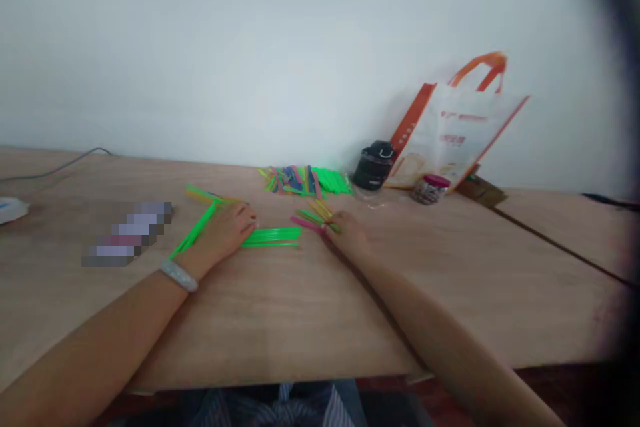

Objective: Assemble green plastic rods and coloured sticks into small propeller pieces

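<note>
My left hand [231, 228] is closed over the near ends of a row of green straws [275, 235] lying on the table. More green straws [196, 230] slant out beneath its wrist side, with yellow and orange ones [200, 196] beyond its knuckles. To the right, my right hand [349, 235] has its fingers together on a few thin coloured strips, a pink one [306, 224] and yellow ones [320, 209] among them; whether these are straws I cannot make out. Its palm and part of the strips are hidden. A grey-white band [179, 275] circles my left wrist.
Against the wall lies a pile of multicoloured strips [295, 180] with bright green straws [333, 180]. A black-topped bottle [373, 167], a jar with a magenta lid [431, 189] and a white-and-orange bag [455, 133] stand at the back right. A blurred-out flat object [129, 233] lies left.
</note>
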Demonstrator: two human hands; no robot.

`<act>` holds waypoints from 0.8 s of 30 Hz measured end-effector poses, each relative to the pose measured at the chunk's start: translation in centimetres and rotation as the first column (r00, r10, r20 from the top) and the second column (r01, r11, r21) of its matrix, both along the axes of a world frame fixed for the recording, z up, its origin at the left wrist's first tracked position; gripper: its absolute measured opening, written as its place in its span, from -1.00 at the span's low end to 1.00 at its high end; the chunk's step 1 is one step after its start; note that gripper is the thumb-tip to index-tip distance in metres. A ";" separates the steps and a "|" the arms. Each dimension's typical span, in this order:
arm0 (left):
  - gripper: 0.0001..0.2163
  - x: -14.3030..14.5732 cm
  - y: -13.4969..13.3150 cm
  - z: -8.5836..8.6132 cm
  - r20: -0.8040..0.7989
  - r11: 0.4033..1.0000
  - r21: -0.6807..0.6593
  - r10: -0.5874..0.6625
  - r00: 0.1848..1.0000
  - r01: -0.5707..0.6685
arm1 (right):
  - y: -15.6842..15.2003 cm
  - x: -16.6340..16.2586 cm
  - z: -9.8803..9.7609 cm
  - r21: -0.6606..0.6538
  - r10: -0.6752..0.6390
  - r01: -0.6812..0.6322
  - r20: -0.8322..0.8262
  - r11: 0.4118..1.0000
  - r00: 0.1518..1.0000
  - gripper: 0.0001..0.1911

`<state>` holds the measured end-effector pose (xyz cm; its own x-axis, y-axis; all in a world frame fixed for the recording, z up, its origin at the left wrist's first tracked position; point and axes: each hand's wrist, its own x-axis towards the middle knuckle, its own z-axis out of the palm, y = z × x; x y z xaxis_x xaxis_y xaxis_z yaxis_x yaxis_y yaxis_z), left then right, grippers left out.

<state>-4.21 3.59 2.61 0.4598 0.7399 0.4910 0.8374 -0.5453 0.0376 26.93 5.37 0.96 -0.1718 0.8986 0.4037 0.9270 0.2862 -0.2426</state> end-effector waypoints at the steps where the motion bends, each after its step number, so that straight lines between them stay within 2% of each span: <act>1: -0.81 0.8 -0.4 -0.2 -0.024 0.996 -0.026 -0.088 0.996 0.087 | -0.2 -0.2 0.0 -0.017 0.005 -0.005 0.021 1.000 1.000 -0.79; 4: -0.81 2.8 -1.4 -0.7 -0.087 0.971 -0.091 -0.227 0.970 0.219 | -0.5 -0.5 0.0 -0.047 0.013 -0.011 0.049 0.999 0.999 -0.79; 8: -0.80 4.3 -1.8 -1.2 -0.113 0.956 -0.117 -0.280 0.953 0.267 | -0.6 -0.5 0.0 -0.049 0.007 -0.004 0.059 0.999 0.998 -0.82; 19: -0.79 5.1 -1.6 -2.7 0.035 0.936 -0.155 -0.315 0.949 0.316 | -1.2 -1.4 0.0 -0.028 -0.028 0.028 0.029 0.999 0.999 -0.87; 24: -0.80 5.4 -1.8 -2.5 0.048 0.951 -0.179 -0.248 0.967 0.253 | -1.2 -1.5 0.0 -0.018 -0.013 0.012 -0.027 1.000 1.000 -0.86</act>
<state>1.19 1.82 0.13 0.6312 0.6802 0.3726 0.6721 -0.7195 0.1750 25.46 4.15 0.98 -0.1498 0.9077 0.3920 0.9234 0.2701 -0.2726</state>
